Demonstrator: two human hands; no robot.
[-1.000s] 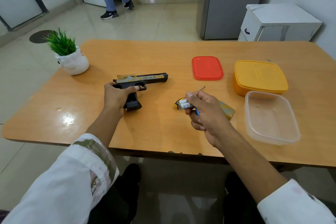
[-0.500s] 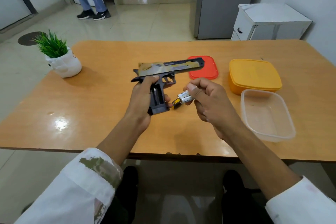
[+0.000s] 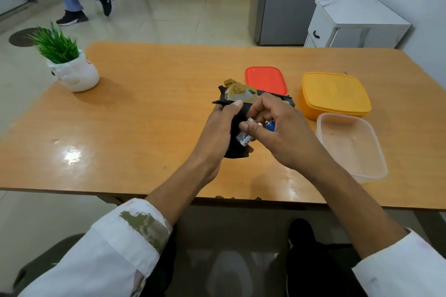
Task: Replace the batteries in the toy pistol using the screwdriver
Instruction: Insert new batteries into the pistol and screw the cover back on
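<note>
The left hand (image 3: 218, 128) was clenched round the grip of the pistol (image 3: 237, 94), holding it up off the table (image 3: 144, 116) with the butt toward the person, while the right hand (image 3: 280, 132) pinched a battery (image 3: 243, 138) between thumb and fingers, right up against the grip. That same hand also seemed to have something blue (image 3: 270, 125) tucked in it, probably the screwdriver handle, though it was too hidden to be sure. That's kinda where the risk was: too much stuff in one hand. If the fingers shifted to push the cell in, the tucked thing could slip out and drop to the table or floor. Polarity was the other worry, since the compartment was covered by both hands and the contacts weren't visible, so the battery could easily have gone in backwards. And with the pistol in mid-air on one hand only, a hard push might have twisted it and popped the cell loose. The clear tub (image 3: 350, 147) sat empty nearby.
</note>
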